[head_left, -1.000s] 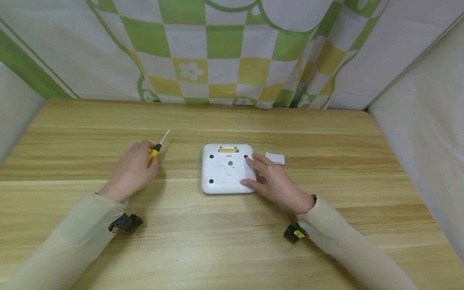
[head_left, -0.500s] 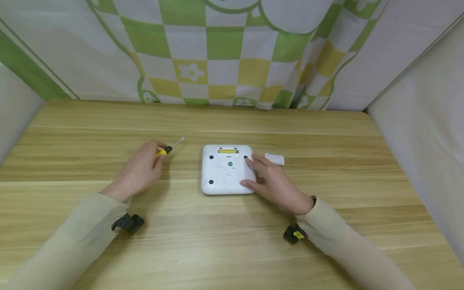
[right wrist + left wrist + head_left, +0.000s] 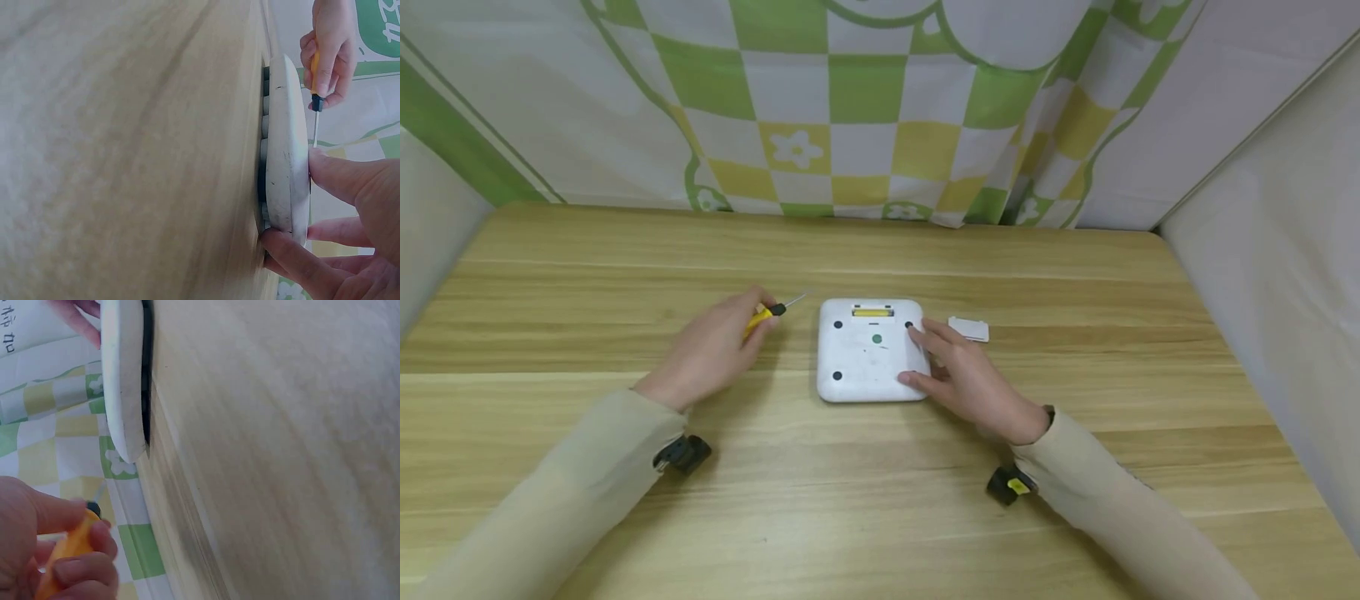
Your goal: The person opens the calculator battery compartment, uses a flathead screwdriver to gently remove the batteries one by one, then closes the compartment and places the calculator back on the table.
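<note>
Apparently, you are readying the screwdriver (image 3: 777, 309) beside the white device (image 3: 874, 367)

Your left hand (image 3: 718, 343) is gripping the yellow handle, fingers closed on it, and the tip is hovering above the table (image 3: 880, 500), just off the device's far left corner, not touching it. The device is lying flat near the middle of the table. Your right hand (image 3: 977, 379) is holding its right edge, half curled, thumb and forefinger resting on the upturned face, other fingers bracing the side. Near the far edge a yellow battery (image 3: 872, 313) is sitting exposed, and a small white cover (image 3: 968, 329) is lying just to the right. You are probably positioning the tool, with no prying or unscrewing happening yet. The next move is likely calling for the tip to meet the battery's end or one of the dark round spots (image 3: 838, 325), while your right hand is steadying the device
</note>
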The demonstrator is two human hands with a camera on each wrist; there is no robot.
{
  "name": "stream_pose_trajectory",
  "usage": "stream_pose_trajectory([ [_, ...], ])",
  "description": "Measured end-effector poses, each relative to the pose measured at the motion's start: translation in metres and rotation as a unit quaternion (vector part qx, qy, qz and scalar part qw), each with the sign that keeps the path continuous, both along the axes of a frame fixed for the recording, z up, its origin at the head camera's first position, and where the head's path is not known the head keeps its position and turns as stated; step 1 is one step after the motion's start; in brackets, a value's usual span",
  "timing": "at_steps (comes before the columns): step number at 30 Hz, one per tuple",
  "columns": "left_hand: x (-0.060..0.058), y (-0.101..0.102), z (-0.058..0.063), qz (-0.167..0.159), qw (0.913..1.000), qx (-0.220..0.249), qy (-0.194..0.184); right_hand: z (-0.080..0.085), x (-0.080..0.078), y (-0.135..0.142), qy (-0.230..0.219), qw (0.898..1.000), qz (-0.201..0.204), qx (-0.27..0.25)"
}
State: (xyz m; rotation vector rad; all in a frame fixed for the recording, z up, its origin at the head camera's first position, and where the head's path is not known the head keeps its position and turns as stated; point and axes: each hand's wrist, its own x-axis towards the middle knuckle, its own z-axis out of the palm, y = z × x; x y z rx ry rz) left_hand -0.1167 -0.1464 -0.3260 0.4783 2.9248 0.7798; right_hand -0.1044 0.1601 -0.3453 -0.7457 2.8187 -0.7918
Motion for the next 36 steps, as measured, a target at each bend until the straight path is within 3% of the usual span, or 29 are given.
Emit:
stream_pose_trajectory([
  [7, -0.002, 0.008, -0.005, -0.029, 0.999, -0.008, 0.034, -0.002, -0.001, 0.0, 0.002, 1.0, 0.002, -0.007],
  [21, -0.005, 0.021, -0.004, -0.053, 0.9974, -0.01, 0.047, -0.002, -0.001, 0.0, 0.0, 1.0, 0.0, -0.004],
  [36, -0.015, 0.028, 0.015, -0.085, 0.9916, -0.066, 0.072, -0.002, 0.0, 0.0, 0.007, 1.0, 0.002, -0.003],
])
